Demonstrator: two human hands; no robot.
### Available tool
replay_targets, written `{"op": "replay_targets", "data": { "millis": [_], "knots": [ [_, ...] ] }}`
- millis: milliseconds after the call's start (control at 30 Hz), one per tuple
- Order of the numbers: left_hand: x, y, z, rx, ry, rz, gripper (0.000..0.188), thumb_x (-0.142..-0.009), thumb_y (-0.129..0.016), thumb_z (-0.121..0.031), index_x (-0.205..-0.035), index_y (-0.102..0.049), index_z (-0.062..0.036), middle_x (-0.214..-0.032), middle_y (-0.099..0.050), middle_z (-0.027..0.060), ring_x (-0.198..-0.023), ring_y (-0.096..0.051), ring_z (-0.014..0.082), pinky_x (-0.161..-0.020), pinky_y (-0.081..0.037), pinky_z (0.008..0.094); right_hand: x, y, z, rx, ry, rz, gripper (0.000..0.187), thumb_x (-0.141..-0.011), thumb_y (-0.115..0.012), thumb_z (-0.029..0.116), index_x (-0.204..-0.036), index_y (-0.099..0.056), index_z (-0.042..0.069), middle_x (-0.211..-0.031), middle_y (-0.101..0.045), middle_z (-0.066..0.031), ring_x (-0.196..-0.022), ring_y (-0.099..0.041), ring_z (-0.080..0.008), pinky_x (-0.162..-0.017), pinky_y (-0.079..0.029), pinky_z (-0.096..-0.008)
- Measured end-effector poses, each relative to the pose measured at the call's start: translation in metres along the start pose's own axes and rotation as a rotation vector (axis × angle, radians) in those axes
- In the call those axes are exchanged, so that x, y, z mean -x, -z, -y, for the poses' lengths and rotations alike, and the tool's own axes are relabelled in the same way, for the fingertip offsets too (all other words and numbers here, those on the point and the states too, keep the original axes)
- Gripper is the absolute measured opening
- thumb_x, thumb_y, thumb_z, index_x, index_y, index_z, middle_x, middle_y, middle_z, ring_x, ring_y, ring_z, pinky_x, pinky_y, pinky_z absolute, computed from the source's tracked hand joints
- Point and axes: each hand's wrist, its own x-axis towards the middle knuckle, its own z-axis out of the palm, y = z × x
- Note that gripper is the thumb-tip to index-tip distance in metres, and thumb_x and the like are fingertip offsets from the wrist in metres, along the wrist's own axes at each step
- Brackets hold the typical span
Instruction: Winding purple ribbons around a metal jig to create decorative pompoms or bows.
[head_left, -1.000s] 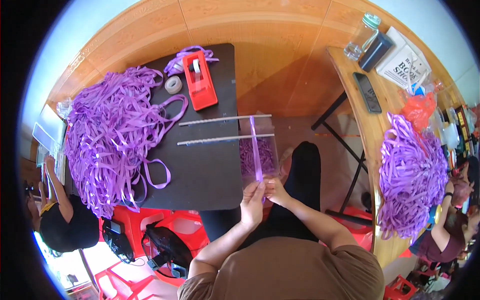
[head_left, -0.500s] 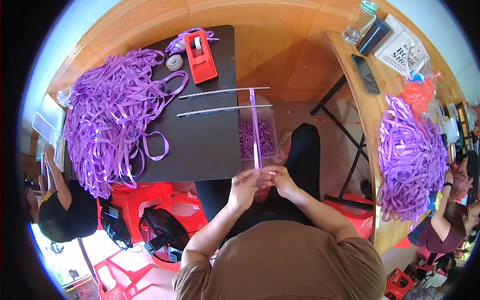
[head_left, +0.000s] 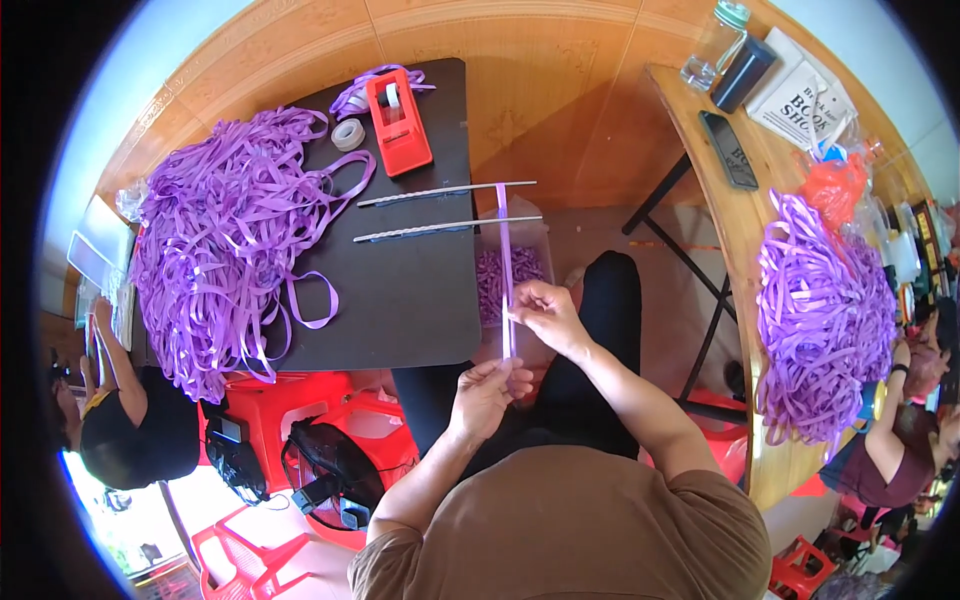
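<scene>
A purple ribbon (head_left: 505,262) runs toward me from the far one of two thin metal rods, crossing the near rod (head_left: 445,228). Both rods, the far one (head_left: 440,190) included, jut past the right edge of the dark table. My left hand (head_left: 484,398) pinches the ribbon's near end, close to my lap. Farther up, my right hand (head_left: 548,314) has its fingertips closed at the ribbon's right side. Beneath the ribbon stands a clear bin (head_left: 545,250) with many small purple pieces in it.
A large heap of purple ribbon (head_left: 215,240) covers the left of the dark table (head_left: 400,310). Nearby are a red tape dispenser (head_left: 405,135) and a tape roll (head_left: 348,134). The wooden table (head_left: 715,190) at right bears a phone (head_left: 728,150), a bottle (head_left: 715,50) and a bundled ribbon pile (head_left: 825,320).
My hands, close together before, have parted. The right one has moved up along the ribbon, away from me; the left one has come slightly nearer to my body.
</scene>
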Motion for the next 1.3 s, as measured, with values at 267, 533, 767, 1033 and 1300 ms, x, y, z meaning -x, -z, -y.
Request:
{"op": "replay_targets", "data": {
  "millis": [267, 533, 767, 1033, 1300],
  "knots": [
    [0.004, -0.003, -0.006, 0.021, 0.079, 0.030, 0.018, -0.094, -0.052, -0.010, -0.101, -0.064, 0.0026, -0.090, -0.068, 0.0174, -0.076, -0.066, 0.0244, -0.072, -0.053, 0.0338, -0.046, 0.000, 0.059, -0.139, -0.075, 0.070, 0.010, -0.090, -0.059, 0.006, -0.090, -0.066, -0.002, -0.075, -0.062, 0.0001, -0.068, -0.056, -0.0057, -0.065, -0.044, -0.0199],
    [0.013, -0.005, -0.011, 0.175, 0.083, 0.136, 0.018, -0.095, -0.051, -0.011, -0.101, -0.065, -0.0009, -0.094, -0.067, 0.0154, -0.085, -0.065, 0.0246, -0.076, -0.052, 0.0367, -0.022, -0.003, 0.030, 0.003, -0.124, -0.052, 0.018, -0.091, -0.061, 0.013, -0.078, -0.064, 0.001, -0.064, -0.057, 0.0028, -0.059, -0.047, -0.0030, -0.052, -0.033, -0.0197],
    [0.017, -0.025, -0.024, 0.318, 0.019, 0.146, 0.016, -0.094, -0.054, -0.014, -0.099, -0.063, -0.0021, -0.096, -0.064, 0.0121, -0.091, -0.061, 0.0253, -0.086, -0.047, 0.0381, 0.035, -0.008, 0.000, 0.238, -0.032, -0.028, 0.026, -0.089, -0.060, 0.013, -0.068, -0.053, -0.001, -0.057, -0.046, -0.0002, -0.058, -0.043, -0.0044, -0.050, -0.034, -0.0251],
    [-0.008, -0.016, -0.009, 0.238, -0.213, 0.033, 0.017, -0.090, -0.054, 0.000, -0.105, -0.062, -0.0002, -0.101, -0.065, 0.0140, -0.095, -0.062, 0.0274, -0.088, -0.048, 0.0382, 0.079, -0.013, -0.020, 0.171, -0.232, -0.024, 0.014, -0.086, -0.061, 0.009, -0.076, -0.060, -0.002, -0.064, -0.060, -0.0028, -0.060, -0.050, -0.0044, -0.051, -0.037, -0.0237],
    [-0.033, 0.000, 0.001, -0.301, -0.182, -0.058, 0.021, -0.091, -0.054, 0.000, -0.110, -0.061, 0.0015, -0.101, -0.067, 0.0126, -0.089, -0.064, 0.0173, -0.082, -0.052, 0.0285, 0.092, -0.011, -0.022, -0.058, -0.470, 0.034, 0.006, -0.080, -0.063, 0.003, -0.080, -0.063, -0.003, -0.072, -0.063, -0.0039, -0.062, -0.056, -0.0088, -0.059, -0.044, -0.0229]
  ]
}}
